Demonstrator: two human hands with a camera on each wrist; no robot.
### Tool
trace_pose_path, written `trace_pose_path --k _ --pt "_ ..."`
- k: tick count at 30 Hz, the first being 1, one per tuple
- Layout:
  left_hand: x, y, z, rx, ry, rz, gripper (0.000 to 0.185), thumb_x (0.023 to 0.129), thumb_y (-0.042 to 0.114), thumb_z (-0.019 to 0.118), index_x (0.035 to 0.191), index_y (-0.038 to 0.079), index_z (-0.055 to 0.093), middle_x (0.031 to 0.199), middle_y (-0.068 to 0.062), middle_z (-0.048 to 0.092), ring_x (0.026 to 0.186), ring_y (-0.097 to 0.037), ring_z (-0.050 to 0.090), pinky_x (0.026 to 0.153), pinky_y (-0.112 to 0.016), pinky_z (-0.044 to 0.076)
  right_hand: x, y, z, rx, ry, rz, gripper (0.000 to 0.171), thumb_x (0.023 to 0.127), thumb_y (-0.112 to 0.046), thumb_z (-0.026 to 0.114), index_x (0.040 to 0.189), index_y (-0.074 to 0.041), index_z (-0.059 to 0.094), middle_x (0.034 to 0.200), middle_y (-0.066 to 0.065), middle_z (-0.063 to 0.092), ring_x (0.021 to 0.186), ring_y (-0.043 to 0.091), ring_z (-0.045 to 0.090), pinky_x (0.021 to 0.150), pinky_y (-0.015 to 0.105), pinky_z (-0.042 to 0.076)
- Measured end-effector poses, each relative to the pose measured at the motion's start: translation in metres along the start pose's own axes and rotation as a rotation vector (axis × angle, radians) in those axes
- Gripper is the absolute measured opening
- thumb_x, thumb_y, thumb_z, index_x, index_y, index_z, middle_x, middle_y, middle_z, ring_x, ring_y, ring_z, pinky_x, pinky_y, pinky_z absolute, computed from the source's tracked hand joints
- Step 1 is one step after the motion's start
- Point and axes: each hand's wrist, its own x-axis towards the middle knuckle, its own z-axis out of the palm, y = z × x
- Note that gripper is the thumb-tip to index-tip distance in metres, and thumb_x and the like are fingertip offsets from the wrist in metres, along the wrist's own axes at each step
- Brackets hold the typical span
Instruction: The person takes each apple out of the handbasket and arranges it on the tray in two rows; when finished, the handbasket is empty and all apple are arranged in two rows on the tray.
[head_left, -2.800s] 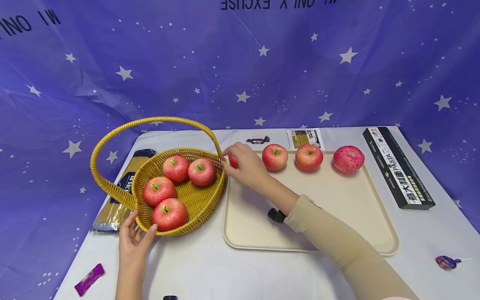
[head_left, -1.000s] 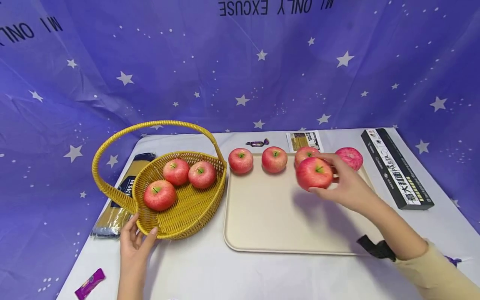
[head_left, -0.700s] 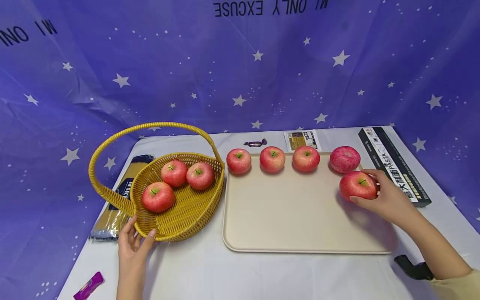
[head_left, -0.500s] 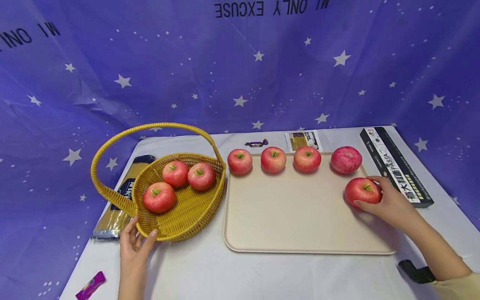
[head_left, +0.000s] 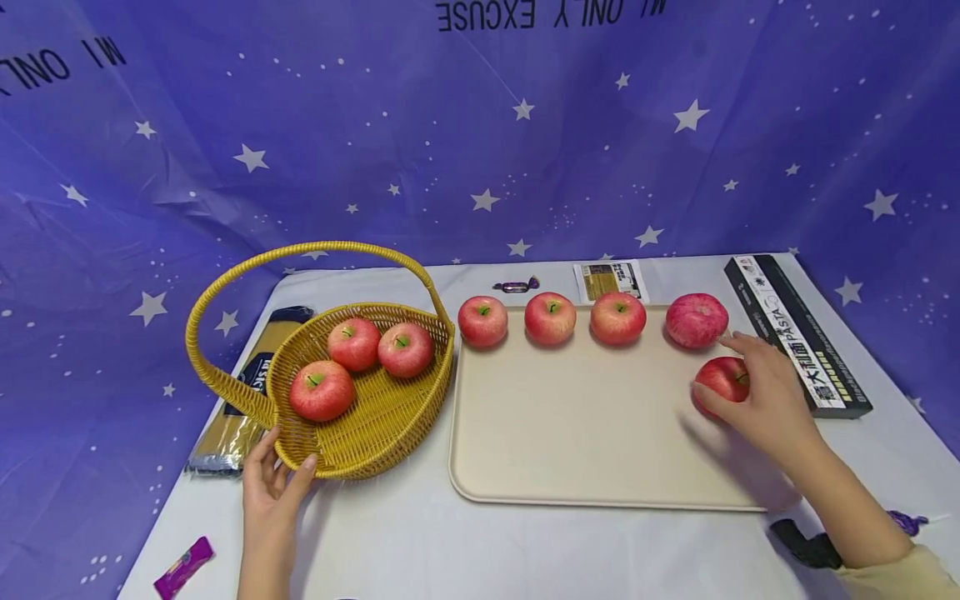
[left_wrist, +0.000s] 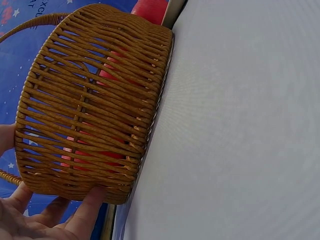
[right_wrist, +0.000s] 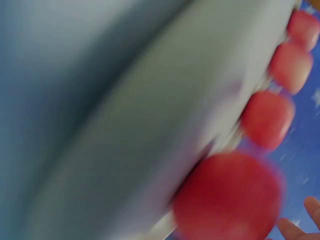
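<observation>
In the head view my left hand [head_left: 272,492] holds the near end of a yellow wicker basket [head_left: 405,433], thumb at the front rim and fingers by the handle's base. Inside lie three red apples [head_left: 322,391]. The left wrist view shows my fingertips [left_wrist: 92,200] against the woven wall. My right hand [head_left: 768,400] is over a red apple [head_left: 722,379] on the right side of a beige tray [head_left: 585,433], fingers spread and partly lifted from it. In the right wrist view, fingers [right_wrist: 312,210] stand apart from a large, blurred apple [right_wrist: 227,197].
Several apples [head_left: 550,318] line the tray's back edge. Right of it lies a black pasta box [head_left: 798,337]; behind it are a wrapped candy [head_left: 516,286] and a sachet [head_left: 611,281]. A pasta bag [head_left: 232,437] lies partly under the basket, a purple candy [head_left: 183,567] at front left.
My right hand carried an apple from the basket's near end rightwards to the tray's right side, and its fingers have loosened and lifted. My left hand has stayed at the basket.
</observation>
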Motion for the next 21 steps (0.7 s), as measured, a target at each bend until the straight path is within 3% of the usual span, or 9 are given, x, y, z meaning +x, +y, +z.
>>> trace_pose_path --k 4,8,11,14,18,21 --pt "-0.001 0.0 0.0 0.008 -0.001 0.003 0.065 0.094 -0.002 0.059 0.148 0.017 0.029 0.153 -0.015 0.02 0.14 -0.029 0.023 0.091 -0.008 0.043 0.008 -0.033 0.021 0.091 0.023 -0.149 0.061 0.072 -0.009 0.08 0.127 -0.002 0.054 0.134 0.024 0.047 0.127 0.046 0.035 0.107 0.059 0.025" --pt "-0.001 0.001 0.002 0.017 -0.008 -0.006 0.065 0.094 0.0 0.059 0.149 0.017 0.028 0.153 -0.014 0.02 0.141 -0.028 0.022 0.092 -0.008 0.042 0.017 -0.071 0.041 0.172 -0.048 -0.234 0.055 0.078 -0.008 0.077 0.129 -0.007 0.056 0.131 0.011 0.054 0.126 0.032 0.043 0.11 0.041 0.032" --pt "-0.001 0.001 0.003 0.024 -0.012 -0.016 0.066 0.094 0.001 0.06 0.149 0.017 0.027 0.153 -0.013 0.02 0.141 -0.028 0.023 0.094 -0.009 0.042 0.024 -0.101 0.056 0.216 -0.129 -0.279 0.053 0.082 -0.012 0.075 0.131 -0.012 0.054 0.13 0.004 0.055 0.125 0.025 0.046 0.109 0.039 0.035" --pt "-0.002 0.001 0.003 0.035 -0.008 -0.026 0.066 0.094 0.002 0.06 0.149 0.017 0.027 0.154 -0.013 0.019 0.142 -0.027 0.021 0.1 -0.013 0.04 0.033 -0.129 0.074 0.24 -0.208 -0.352 0.052 0.084 -0.017 0.073 0.132 -0.014 0.053 0.131 0.002 0.055 0.126 0.022 0.045 0.106 0.046 0.038" --pt "-0.002 0.0 0.001 0.052 -0.006 -0.037 0.067 0.095 0.005 0.06 0.15 0.019 0.026 0.156 -0.011 0.016 0.144 -0.026 0.016 0.107 -0.019 0.034 0.049 -0.167 0.099 0.255 -0.301 -0.436 0.052 0.086 -0.022 0.071 0.134 -0.014 0.052 0.133 0.0 0.053 0.127 0.018 0.044 0.109 0.039 0.036" --pt "-0.002 -0.001 -0.001 0.036 -0.013 -0.027 0.067 0.095 0.004 0.06 0.15 0.019 0.025 0.156 -0.012 0.016 0.144 -0.027 0.015 0.105 -0.017 0.036 0.062 -0.197 0.119 0.26 -0.361 -0.487 0.057 0.086 -0.024 0.071 0.138 -0.015 0.05 0.136 0.001 0.051 0.129 0.017 0.042 0.111 0.035 0.034"
